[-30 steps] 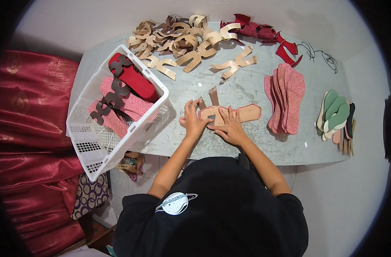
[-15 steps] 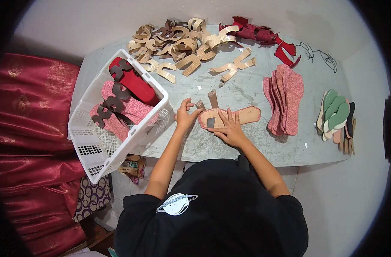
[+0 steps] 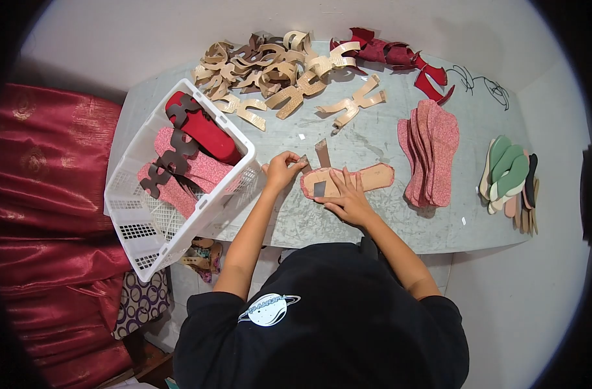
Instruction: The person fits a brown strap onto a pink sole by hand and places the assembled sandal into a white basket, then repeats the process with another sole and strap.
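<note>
Table: grey, worn and scuffed surface [image 3: 289, 227] across the middle of the frame, with a pale wall [image 3: 133, 42] behind it and a red curtain [image 3: 49, 168] down the left edge.
Work piece: from my end of the feed I had the sole piece [image 3: 376, 176] at mid-frame, lying roughly level, tan face up, pink along its edge. A grey patch [image 3: 319, 188] showed near its left end.
Straps: two brown strap ends stuck out from the upper side of the sole piece. I logged the near strap end [image 3: 305, 166] at the left and the upright strap end [image 3: 322, 155] just beside it.
Left hand: [image 3: 283, 170] narrow, thumb and forefinger pinched on the near strap end, left of the sole piece.
Right hand: [image 3: 350, 199] wide, fingers spread over the middle of the sole piece and touching it.
Basket: white, tilted plastic basket [image 3: 245, 141] at left of frame. I noted a red sole [image 3: 208, 133], pink soles [image 3: 208, 170] and dark scalloped straps [image 3: 175, 155] in it.
Top of frame: heap of tan and brown straps [image 3: 289, 71], a loose tan strap [image 3: 355, 104] below it, red strap pieces [image 3: 399, 55] to the right, then black cord [image 3: 466, 79].
Right of centre: stack of pink soles [image 3: 442, 152], near the work but apart from it.
Far right: green soles [image 3: 511, 170] among pale, black and tan ones.
Wearer: black shirt [image 3: 335, 311] filled the lower middle of my view.
</note>
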`<state>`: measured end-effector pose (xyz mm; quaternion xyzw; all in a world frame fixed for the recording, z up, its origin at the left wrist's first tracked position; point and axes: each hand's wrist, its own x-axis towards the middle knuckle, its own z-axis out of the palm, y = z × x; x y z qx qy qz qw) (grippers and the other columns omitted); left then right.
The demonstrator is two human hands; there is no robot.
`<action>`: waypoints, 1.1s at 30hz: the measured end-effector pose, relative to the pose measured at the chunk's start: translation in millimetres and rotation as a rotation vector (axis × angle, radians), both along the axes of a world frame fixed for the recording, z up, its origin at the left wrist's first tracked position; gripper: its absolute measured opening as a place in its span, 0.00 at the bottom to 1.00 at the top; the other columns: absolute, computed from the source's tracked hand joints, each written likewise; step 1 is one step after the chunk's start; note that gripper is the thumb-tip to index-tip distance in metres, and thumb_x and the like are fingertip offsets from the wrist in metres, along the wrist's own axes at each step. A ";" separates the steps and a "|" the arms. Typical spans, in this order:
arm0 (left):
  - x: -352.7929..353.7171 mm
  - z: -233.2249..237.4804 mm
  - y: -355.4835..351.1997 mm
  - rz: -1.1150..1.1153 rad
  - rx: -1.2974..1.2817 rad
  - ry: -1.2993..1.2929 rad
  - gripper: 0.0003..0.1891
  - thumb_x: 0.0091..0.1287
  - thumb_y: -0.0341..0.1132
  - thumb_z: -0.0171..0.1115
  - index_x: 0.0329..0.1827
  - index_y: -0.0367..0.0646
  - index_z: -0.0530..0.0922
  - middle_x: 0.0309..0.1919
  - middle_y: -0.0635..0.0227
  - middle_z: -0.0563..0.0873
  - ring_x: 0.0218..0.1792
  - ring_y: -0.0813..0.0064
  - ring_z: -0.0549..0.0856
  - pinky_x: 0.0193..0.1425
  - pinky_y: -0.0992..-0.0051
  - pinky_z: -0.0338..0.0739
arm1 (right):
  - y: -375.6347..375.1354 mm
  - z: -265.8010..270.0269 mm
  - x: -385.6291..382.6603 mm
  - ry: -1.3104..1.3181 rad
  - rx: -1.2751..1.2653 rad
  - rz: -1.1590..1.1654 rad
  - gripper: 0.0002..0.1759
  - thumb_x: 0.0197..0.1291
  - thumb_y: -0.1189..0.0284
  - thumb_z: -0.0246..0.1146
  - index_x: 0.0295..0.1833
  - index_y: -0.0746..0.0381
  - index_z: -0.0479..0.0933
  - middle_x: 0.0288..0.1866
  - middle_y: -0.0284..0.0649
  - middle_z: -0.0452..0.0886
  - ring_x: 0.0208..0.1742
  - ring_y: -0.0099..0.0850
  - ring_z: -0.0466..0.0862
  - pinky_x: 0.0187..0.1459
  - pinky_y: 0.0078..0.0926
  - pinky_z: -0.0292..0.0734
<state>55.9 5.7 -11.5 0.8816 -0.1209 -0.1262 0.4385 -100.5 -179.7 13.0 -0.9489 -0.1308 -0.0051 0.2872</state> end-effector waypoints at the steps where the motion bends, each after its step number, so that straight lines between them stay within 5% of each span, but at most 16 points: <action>1: 1.3 -2.1 -1.4 0.002 -0.048 0.019 0.15 0.49 0.46 0.72 0.31 0.45 0.82 0.25 0.76 0.84 0.27 0.83 0.79 0.45 0.72 0.61 | -0.1 1.1 -0.4 0.001 -0.006 0.007 0.17 0.56 0.56 0.58 0.53 0.33 0.77 0.75 0.46 0.47 0.75 0.52 0.40 0.67 0.60 0.29; 15: -2.1 -0.7 -12.5 0.065 -0.022 -0.031 0.12 0.50 0.46 0.70 0.30 0.49 0.82 0.22 0.77 0.84 0.27 0.82 0.80 0.45 0.68 0.54 | -1.0 -4.9 -0.8 -0.009 -0.034 0.019 0.17 0.57 0.56 0.58 0.53 0.32 0.76 0.74 0.46 0.49 0.75 0.45 0.44 0.67 0.59 0.32; 21: -14.0 36.1 -15.3 -0.010 0.043 -0.236 0.10 0.52 0.43 0.69 0.32 0.48 0.83 0.24 0.73 0.85 0.27 0.78 0.80 0.46 0.69 0.53 | -1.4 -5.3 0.0 -0.035 -0.031 0.027 0.17 0.57 0.55 0.57 0.53 0.32 0.77 0.74 0.46 0.49 0.75 0.44 0.46 0.67 0.59 0.32; 27: -17.9 40.7 -10.8 -0.152 0.101 -0.353 0.09 0.53 0.40 0.66 0.35 0.49 0.84 0.28 0.71 0.86 0.35 0.71 0.80 0.48 0.65 0.52 | -1.0 -6.2 0.1 -0.037 -0.043 0.021 0.17 0.57 0.55 0.57 0.53 0.32 0.77 0.74 0.46 0.49 0.75 0.43 0.46 0.67 0.59 0.33; 33: -32.3 39.4 -3.4 -0.389 -0.057 -0.591 0.07 0.54 0.31 0.63 0.37 0.47 0.83 0.31 0.69 0.82 0.38 0.65 0.79 0.49 0.65 0.64 | -1.5 -6.8 -0.5 -0.035 -0.049 0.019 0.17 0.57 0.55 0.57 0.53 0.32 0.77 0.74 0.46 0.50 0.75 0.43 0.46 0.67 0.59 0.33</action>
